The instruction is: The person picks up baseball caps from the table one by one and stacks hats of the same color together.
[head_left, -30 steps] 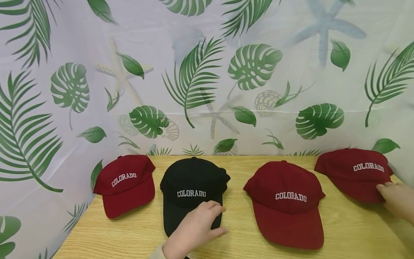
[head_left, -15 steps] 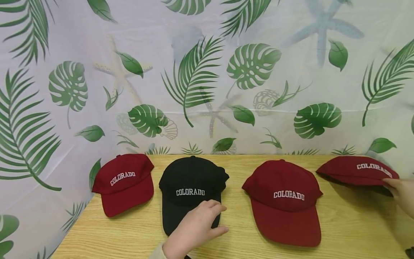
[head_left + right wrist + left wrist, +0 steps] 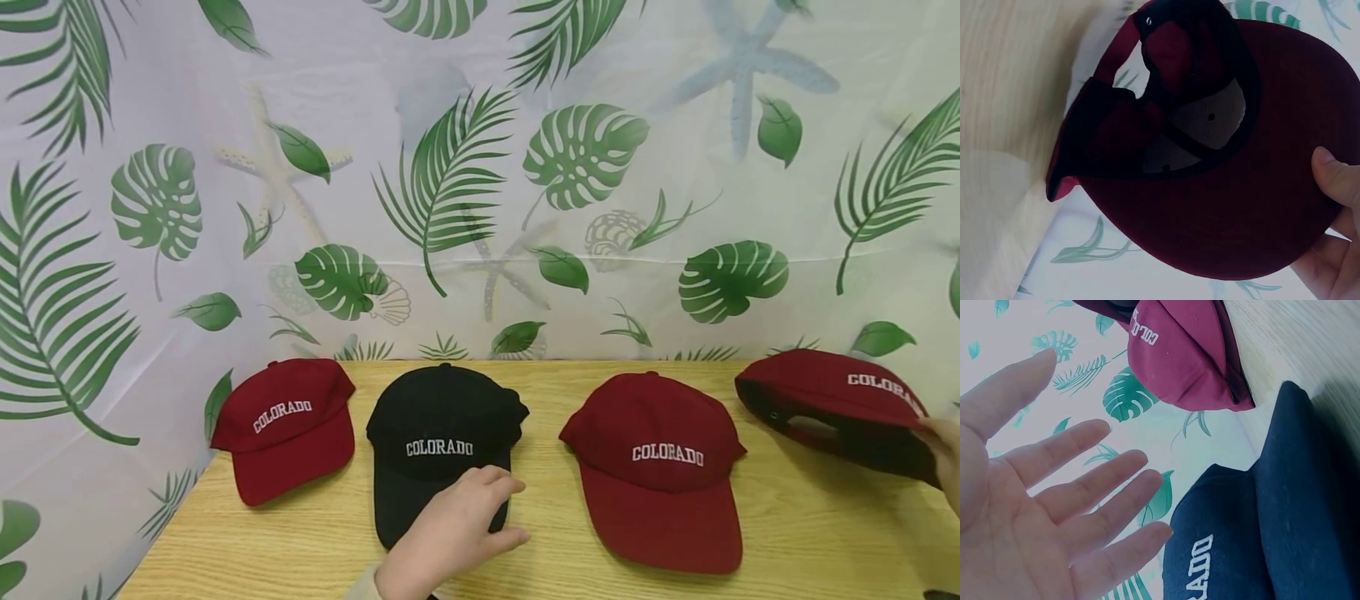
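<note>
At the far right of the head view, my right hand (image 3: 943, 450) pinches the brim of a dark red baseball cap (image 3: 832, 385) lettered COLORADO. This cap is tilted up, so its dark underside and back strap opening show; in the right wrist view the thumb lies on the underside of the brim (image 3: 1222, 219). My left hand (image 3: 459, 527) hovers over the brim of a black COLORADO cap (image 3: 442, 408), fingers extended and apart. In the left wrist view the palm of the left hand (image 3: 1029, 519) holds nothing.
On the wooden table (image 3: 547, 500), another red cap (image 3: 652, 433) lies right of the black one. A further red cap (image 3: 288, 417) sits at the far left. Behind the table hangs a white cloth (image 3: 465, 183) with leaf and starfish prints.
My right hand has raised the brim of the far-right red cap and tipped it back, so its inside now shows. The left hand has stayed in place.
</note>
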{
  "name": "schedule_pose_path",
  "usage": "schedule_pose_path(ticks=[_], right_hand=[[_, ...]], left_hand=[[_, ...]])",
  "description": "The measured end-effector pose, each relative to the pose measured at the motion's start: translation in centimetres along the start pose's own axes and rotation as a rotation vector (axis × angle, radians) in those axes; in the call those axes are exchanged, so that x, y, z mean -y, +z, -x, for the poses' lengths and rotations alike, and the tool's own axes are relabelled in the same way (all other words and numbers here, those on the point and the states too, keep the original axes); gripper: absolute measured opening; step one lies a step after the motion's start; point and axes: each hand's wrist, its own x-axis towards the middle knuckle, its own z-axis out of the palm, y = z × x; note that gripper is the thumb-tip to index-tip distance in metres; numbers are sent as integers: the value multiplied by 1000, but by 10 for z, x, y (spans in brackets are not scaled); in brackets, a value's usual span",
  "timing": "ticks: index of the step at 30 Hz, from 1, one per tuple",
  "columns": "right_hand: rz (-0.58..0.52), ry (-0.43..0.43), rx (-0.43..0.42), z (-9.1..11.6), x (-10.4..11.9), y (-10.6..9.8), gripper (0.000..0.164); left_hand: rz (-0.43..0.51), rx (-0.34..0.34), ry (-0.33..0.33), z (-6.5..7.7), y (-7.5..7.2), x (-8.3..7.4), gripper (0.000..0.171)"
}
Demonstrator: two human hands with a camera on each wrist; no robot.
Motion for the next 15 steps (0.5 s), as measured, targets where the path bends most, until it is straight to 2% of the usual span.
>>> schedule_pose_path(ticks=[1, 3, 4, 7, 11, 15], right_hand=[[6, 12, -8, 7, -15, 2, 46], [56, 57, 16, 14, -29, 1, 50], [72, 53, 20, 16, -34, 0, 45], [91, 34, 25, 15, -36, -1, 33], [141, 27, 11, 11, -34, -2, 27], [99, 47, 10, 10, -34, -8, 22]], left_hand=[[1, -2, 3, 0, 0, 0, 41], [4, -4, 13, -2, 0, -2, 41], [6, -5, 17, -2, 0, -2, 41], [12, -6, 21, -3, 0, -4, 41], [12, -9, 17, -3, 1, -5, 41], [3, -12, 25, -4, 1, -6, 41]])
